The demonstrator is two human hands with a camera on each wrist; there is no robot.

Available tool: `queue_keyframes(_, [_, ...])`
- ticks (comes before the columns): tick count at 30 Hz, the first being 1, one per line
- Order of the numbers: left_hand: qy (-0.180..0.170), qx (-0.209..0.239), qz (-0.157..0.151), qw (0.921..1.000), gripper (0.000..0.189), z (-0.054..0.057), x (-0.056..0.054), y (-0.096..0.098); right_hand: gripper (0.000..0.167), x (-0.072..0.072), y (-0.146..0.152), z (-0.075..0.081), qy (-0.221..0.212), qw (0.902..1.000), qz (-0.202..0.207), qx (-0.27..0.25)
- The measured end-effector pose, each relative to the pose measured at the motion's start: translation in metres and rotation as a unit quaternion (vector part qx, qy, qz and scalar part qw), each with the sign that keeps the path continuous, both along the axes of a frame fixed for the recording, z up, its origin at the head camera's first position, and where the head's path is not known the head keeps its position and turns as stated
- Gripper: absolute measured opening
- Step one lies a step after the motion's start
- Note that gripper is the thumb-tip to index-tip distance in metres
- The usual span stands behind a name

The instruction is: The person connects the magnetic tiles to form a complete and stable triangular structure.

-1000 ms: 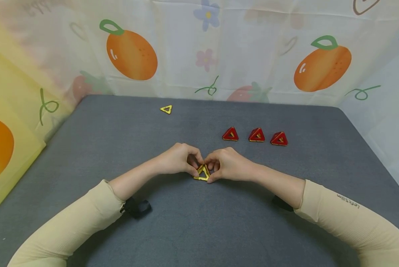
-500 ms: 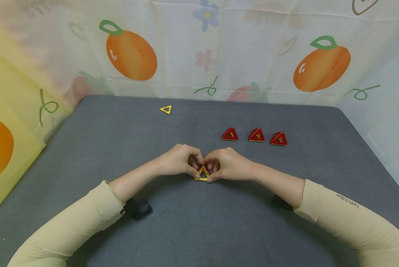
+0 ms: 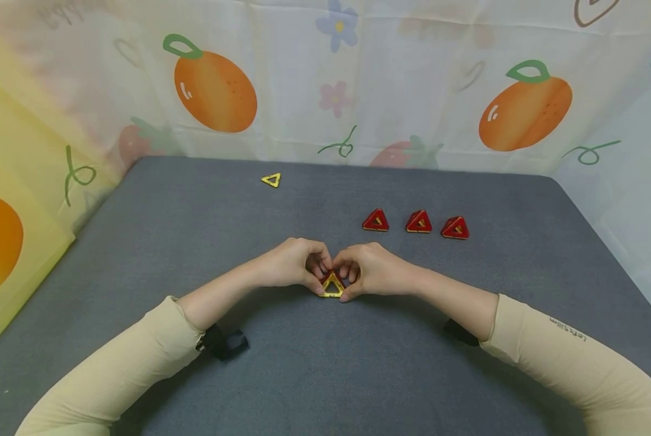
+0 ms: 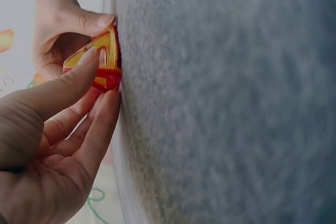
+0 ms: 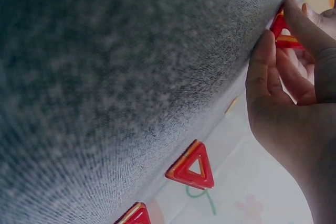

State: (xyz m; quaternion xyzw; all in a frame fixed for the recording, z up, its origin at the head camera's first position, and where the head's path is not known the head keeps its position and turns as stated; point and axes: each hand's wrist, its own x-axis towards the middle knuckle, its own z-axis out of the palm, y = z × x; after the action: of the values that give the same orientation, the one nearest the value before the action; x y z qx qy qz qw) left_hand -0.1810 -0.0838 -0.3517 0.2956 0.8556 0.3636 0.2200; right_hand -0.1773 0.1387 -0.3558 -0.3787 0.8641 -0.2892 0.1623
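A small pyramid of triangular magnetic tiles (image 3: 333, 295) stands on the grey table between both hands, its yellow tile facing the person and red tiles at its sides. My left hand (image 3: 288, 264) pinches it from the left, with the thumb at the lower left corner. From the right, my right hand (image 3: 381, 270) grips it, thumb at the lower right corner and fingertips near the top. In the left wrist view, the pyramid (image 4: 108, 71) shows yellow and red tiles meeting along an edge. The right wrist view shows its red tile (image 5: 286, 41) between thumb and fingers.
Several finished-looking shapes lie beyond the hands: a red pyramid (image 3: 376, 227), another red pyramid (image 3: 418, 228) and a third red pyramid (image 3: 456, 235) in a row. A flat yellow triangular tile (image 3: 271, 183) lies near the far edge. A fruit-printed curtain (image 3: 292, 79) hangs behind the table.
The pyramid has turned slightly, so its yellow tile now faces the person more squarely and its base edge lies level. Both hands keep their hold in nearly the same place.
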Motion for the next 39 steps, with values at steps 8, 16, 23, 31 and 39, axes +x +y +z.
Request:
queue_keyframes(8, [0.008, 0.009, 0.024, 0.9997, 0.037, 0.005, -0.011, -0.014, 0.047, 0.001, 0.000, 0.000, -0.006, 1.0000, 0.000, 0.001])
queue_keyframes(16, [0.043, 0.013, 0.124, 0.9912, 0.034, 0.009, -0.036, -0.038, 0.046, 0.001, 0.000, 0.001, -0.013, 0.9999, -0.001, 0.000])
queue_keyframes(23, [0.046, 0.014, 0.278, 0.9595, 0.040, 0.012, -0.063, -0.059, 0.046, 0.001, 0.000, 0.001, -0.018, 0.9998, -0.006, 0.004])
queue_keyframes(31, [0.047, 0.060, 0.415, 0.9066, 0.044, 0.013, -0.098, -0.075, 0.047, 0.001, 0.000, 0.001, -0.017, 0.9998, -0.004, 0.000])
queue_keyframes(39, [0.006, 0.095, 0.487, 0.8682, 0.043, 0.003, -0.120, -0.072, 0.047, 0.001, 0.000, 0.001, -0.015, 0.9999, -0.006, 0.006])
